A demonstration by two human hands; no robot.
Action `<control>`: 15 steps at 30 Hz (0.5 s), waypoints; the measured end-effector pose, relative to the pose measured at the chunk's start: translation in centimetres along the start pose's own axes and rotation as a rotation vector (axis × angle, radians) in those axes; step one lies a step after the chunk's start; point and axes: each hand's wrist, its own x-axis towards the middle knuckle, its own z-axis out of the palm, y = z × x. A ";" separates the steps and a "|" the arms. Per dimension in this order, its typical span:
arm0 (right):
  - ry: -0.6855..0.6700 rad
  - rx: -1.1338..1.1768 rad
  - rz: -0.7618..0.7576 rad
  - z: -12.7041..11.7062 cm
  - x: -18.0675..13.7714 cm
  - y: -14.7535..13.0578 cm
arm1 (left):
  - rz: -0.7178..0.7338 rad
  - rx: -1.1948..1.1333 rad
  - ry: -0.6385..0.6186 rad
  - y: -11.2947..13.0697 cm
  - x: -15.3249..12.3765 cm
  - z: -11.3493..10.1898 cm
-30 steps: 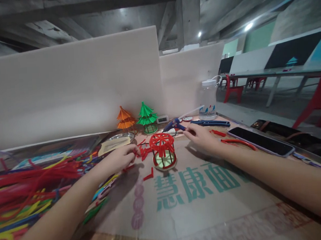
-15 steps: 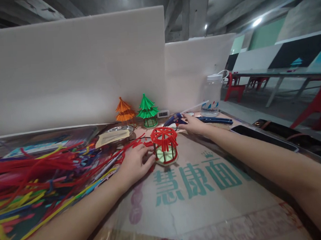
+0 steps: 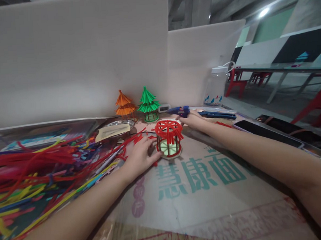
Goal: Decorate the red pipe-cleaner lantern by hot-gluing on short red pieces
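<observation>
A small red pavilion model [image 3: 167,129] with dark posts, a pale green floor and a spoked red top stands upright on the table. Red strips hang from the right part of its top rim. My left hand [image 3: 142,155] is at the model's left side, with the thumb against the base edge and the other fingers curled behind it. Farther back and to the right, my right hand [image 3: 191,121] is closed around the handle of a blue hot glue gun [image 3: 179,112]. The gun's nozzle points left, apart from the model. My right fingers are partly hidden.
Orange [image 3: 125,104] and green [image 3: 148,105] pagoda models stand behind, beside a small digital display [image 3: 164,108]. Metal dish [image 3: 130,122] and colourful pipe cleaners [image 3: 38,167] lie left. Water bottle [image 3: 216,85], blue-handled tool [image 3: 217,115] and phone [image 3: 267,133] are right.
The red model has turned, so its hanging strips now face more to the right. My right hand has lifted the glue gun and levelled it. The view has tilted slightly downward.
</observation>
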 end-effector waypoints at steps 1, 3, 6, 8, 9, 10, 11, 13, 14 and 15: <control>0.015 0.025 -0.008 -0.3 -0.7 -0.2 | 0.003 -0.015 -0.002 0.0 0.1 0.1; 0.045 0.084 -0.038 -0.9 -2.5 -0.6 | 0.010 -0.042 -0.006 -0.1 0.2 0.2; 0.073 0.169 -0.090 -1.7 -6.3 -1.1 | 0.003 -0.043 0.018 -0.3 0.2 0.3; 0.120 0.264 -0.151 -2.2 -8.8 -1.6 | -0.020 -0.006 0.048 -0.6 0.2 0.2; 0.113 0.293 -0.177 -2.4 -10.0 -1.8 | -0.034 0.023 0.062 -0.8 0.1 0.1; 0.114 0.322 -0.192 -2.5 -11.0 -2.0 | -0.049 0.056 0.077 -0.9 0.1 -0.1; 0.101 0.346 -0.199 -2.6 -11.8 -2.1 | -0.062 0.089 0.087 -1.1 0.1 -0.2; 0.048 0.365 -0.189 -2.3 -12.9 -2.1 | -0.083 0.145 0.096 -1.4 0.1 -0.5; 0.033 0.373 -0.186 -2.1 -13.2 -2.1 | -0.092 0.161 0.098 -1.6 0.1 -0.6; 0.024 0.377 -0.188 -1.8 -13.4 -2.0 | -0.098 0.172 0.100 -1.7 0.2 -0.6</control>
